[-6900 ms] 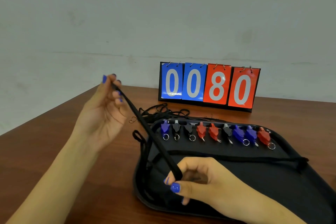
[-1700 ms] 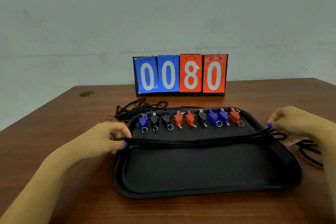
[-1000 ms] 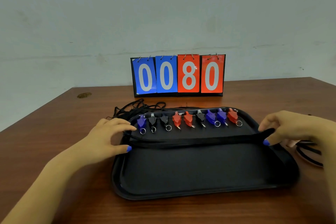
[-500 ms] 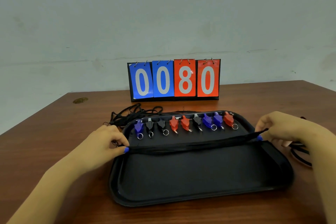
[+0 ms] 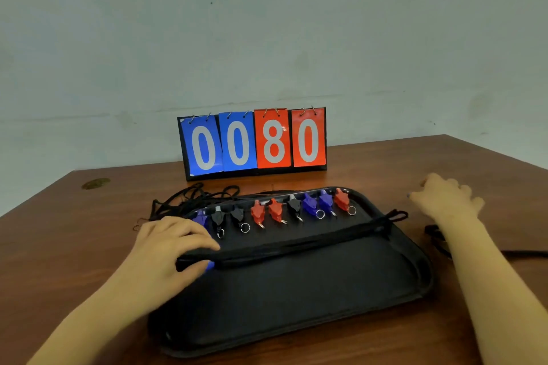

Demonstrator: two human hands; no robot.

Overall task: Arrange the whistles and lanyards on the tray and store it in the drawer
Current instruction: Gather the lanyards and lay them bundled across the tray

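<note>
- worktop [image 5: 89, 246], brown wood, flip scoreboard [image 5: 253, 142] at back
- black tray [image 5: 296, 305] centre; row of nine whistles [image 5: 275, 210] along its far edge
- folded lanyard bundle [image 5: 296, 241] lies across tray; step: laying lanyards
- left hand [image 5: 169, 249] grip pinched on bundle's left end
- right hand [image 5: 444, 201] off tray, fingers loosely apart, empty
- loose lanyards [image 5: 189, 198] behind tray, more lanyards [image 5: 444, 241] right; next probably fetch these

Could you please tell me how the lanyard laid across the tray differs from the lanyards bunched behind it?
The laid lanyard lies on the tray, folded into one straight band; the bunched lanyards sit on the table behind the tray's far left corner, in a loose tangle. The left hand rests on the laid lanyard's left end; no hand touches the bunched lanyards, and the right hand hovers over the table. Both are black cord.
</note>
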